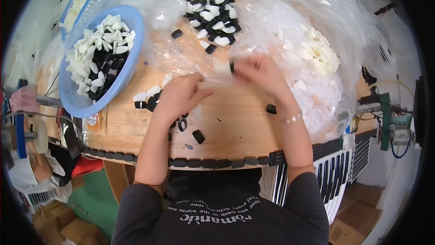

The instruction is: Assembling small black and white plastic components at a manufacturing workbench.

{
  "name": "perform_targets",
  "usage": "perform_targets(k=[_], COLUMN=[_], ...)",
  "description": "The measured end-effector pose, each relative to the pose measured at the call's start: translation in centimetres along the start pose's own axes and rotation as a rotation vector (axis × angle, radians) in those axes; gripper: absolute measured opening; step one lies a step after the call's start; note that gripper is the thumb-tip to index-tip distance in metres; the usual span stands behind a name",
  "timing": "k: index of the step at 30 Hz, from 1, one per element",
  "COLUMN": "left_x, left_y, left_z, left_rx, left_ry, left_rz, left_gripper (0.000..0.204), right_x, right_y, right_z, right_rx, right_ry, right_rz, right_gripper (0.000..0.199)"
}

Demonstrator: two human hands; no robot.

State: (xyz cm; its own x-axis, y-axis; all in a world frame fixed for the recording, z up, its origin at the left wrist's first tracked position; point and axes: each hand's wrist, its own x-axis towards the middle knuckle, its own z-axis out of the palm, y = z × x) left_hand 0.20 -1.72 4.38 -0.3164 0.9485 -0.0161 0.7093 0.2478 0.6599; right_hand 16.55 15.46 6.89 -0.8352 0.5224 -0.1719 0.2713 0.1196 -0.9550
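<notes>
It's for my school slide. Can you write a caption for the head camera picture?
Two hands, left hand and right hand, hold a small white-and-black piece over a wooden table, beside a blue basket.

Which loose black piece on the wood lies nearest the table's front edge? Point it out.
The black piece below the left hand, lying alone on bare wood; the others sit farther back, near the right wrist or the plastic sheet.

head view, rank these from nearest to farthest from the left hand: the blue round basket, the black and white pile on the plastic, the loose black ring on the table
Measured from the left hand:
1. Black ring: just below the hand, toward the person.
2. Black and white pile: up and to the right, on the clear plastic sheet.
3. Blue round basket: off to the left; only its near rim approaches, so its gap with the pile is narrow.
</notes>
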Motion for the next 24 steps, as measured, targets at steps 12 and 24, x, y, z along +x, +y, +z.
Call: perform_targets(k=[12, 24], left_x=[-0.9, 0.6], left_y=[-3.1, 1.7], left_z=[1.8, 4.6], left_rx=[0.096, -0.38], left_ry=[-0.25, 0.197], left_rz=[0.282, 0.333], left_gripper=[0.02, 0.032], right_x=[-2.6, -3.1], right_y=[2.6, 3.3], right_z=[-9.9, 0.0], right_rx=[-0.262, -0.178], right_ry=[0.376, 0.284], right_rz=[-0.045, -0.165], right_gripper=[0.028, 0.018])
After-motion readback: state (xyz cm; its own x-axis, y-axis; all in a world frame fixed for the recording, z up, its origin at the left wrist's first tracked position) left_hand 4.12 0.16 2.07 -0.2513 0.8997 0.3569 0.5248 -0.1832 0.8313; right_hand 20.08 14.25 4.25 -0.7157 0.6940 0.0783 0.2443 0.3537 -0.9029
